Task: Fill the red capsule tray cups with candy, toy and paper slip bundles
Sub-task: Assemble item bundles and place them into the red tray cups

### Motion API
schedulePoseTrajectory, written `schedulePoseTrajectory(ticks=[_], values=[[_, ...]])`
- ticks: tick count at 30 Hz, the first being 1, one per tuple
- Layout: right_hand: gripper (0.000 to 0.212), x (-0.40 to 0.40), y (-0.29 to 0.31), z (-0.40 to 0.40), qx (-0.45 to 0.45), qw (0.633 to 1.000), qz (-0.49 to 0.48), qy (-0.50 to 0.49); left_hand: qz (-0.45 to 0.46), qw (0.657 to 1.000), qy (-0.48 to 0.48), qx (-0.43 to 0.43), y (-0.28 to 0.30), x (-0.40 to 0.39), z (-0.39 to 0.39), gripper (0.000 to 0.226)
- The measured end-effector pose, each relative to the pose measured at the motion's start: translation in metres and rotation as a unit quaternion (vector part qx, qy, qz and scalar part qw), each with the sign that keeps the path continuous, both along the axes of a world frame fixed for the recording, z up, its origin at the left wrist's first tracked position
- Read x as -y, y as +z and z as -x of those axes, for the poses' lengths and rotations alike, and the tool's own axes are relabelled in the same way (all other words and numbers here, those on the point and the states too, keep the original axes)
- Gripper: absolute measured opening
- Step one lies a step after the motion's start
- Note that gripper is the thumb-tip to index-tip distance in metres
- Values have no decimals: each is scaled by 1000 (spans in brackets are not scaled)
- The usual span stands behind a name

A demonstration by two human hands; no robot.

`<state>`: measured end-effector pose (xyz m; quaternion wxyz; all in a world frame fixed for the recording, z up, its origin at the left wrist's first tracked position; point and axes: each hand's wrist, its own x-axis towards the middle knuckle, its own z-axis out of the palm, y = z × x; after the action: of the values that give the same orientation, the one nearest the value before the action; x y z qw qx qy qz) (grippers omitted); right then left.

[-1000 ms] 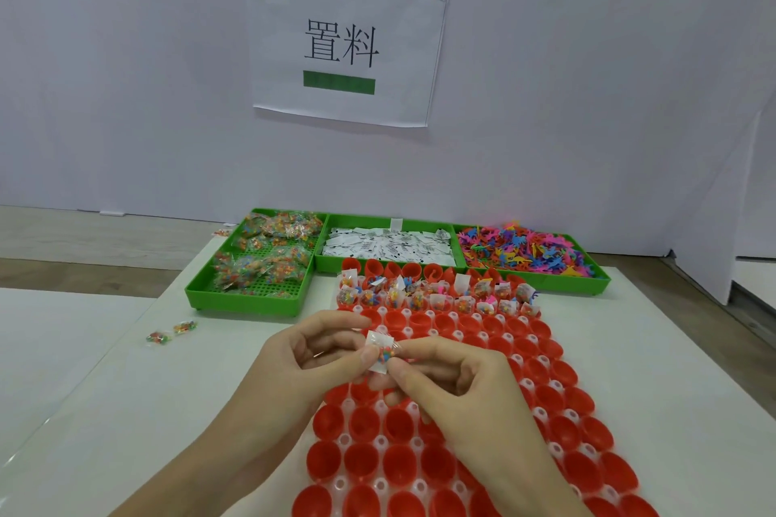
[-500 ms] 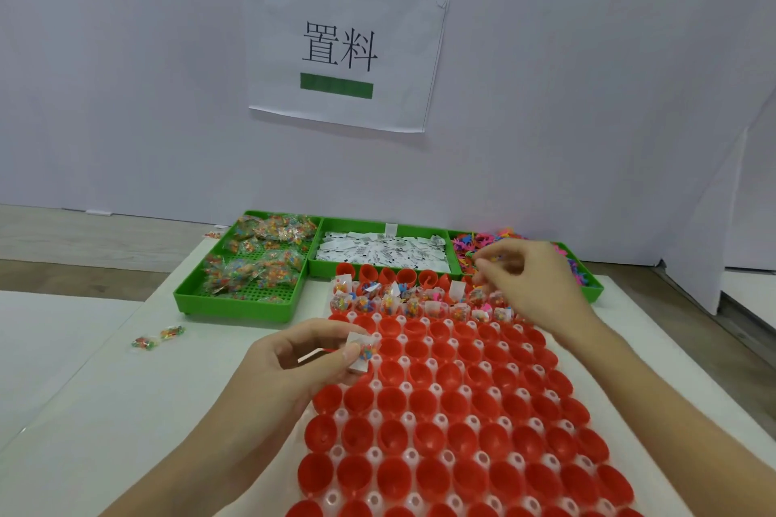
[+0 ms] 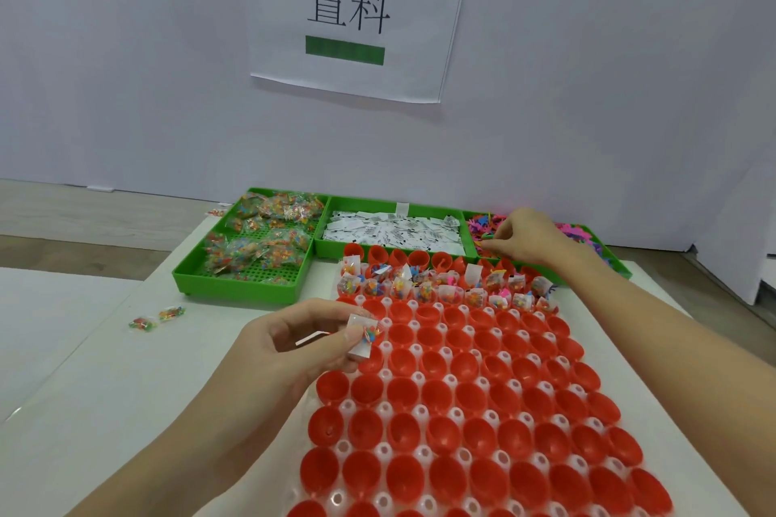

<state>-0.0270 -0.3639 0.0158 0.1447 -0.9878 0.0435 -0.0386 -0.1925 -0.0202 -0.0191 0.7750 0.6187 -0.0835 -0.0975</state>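
Two far rows of the capsule tray point(image 3: 483, 411) hold bundles; most cups remain empty. Left hand point(image 3: 294, 353) pinches a candy-and-slip bundle point(image 3: 363, 334); right hand point(image 3: 525, 237) pinches among toys point(image 3: 575, 231).

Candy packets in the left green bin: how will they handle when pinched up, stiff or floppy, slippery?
Candy packets look like thin clear film over small loose sweets, so probably floppy and light. The glossy wrap may be slippery. They lie heaped and overlapping, so a pinch might drag up a neighbour.
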Motion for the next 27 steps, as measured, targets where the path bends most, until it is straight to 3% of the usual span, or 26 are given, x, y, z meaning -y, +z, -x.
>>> schedulePoseTrajectory(ticks=[5,13,21,27], values=[[15,-6,0,-4,-13,998,-57,-14,6,1000,9,-2,4,0,1,27],[7,1,2,4,-10,996,-84,-24,-2,1000,4,0,8,-4,2,33],[21,3,-2,1,-27,994,-106,-11,-7,1000,8,5,6,-4,0,48],[17,-3,6,-6,-46,996,-72,-6,-6,1000,10,3,3,-6,-4,49]])
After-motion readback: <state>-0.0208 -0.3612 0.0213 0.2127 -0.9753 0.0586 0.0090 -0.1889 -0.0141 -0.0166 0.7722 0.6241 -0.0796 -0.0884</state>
